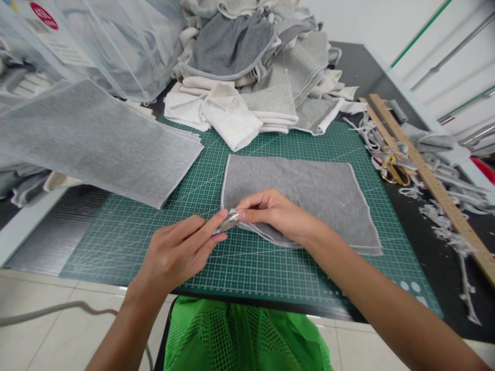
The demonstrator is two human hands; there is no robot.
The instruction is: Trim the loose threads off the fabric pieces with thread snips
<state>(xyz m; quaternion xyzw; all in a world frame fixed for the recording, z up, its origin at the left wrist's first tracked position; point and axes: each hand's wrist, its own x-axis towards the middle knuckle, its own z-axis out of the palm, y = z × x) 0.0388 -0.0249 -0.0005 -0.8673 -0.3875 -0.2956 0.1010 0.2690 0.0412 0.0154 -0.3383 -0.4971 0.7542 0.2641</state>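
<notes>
My left hand is closed on a small pair of thread snips, its metal blades pointing right and a bit of blue showing by the fingers. At the near left corner of a grey fabric piece, my right hand pinches the stitched edge. The blades meet the fabric corner right at the right fingertips; whether they are apart or closed I cannot tell. The piece lies mostly flat, with pale overlocked stitching along its sides and its near edge slightly lifted. Beneath it is a green cutting mat.
A stack of grey fabric panels lies left. Behind stand a clear plastic bin and a heap of grey and white fabric. On the right are gold-handled scissors, wooden rulers and thread scraps.
</notes>
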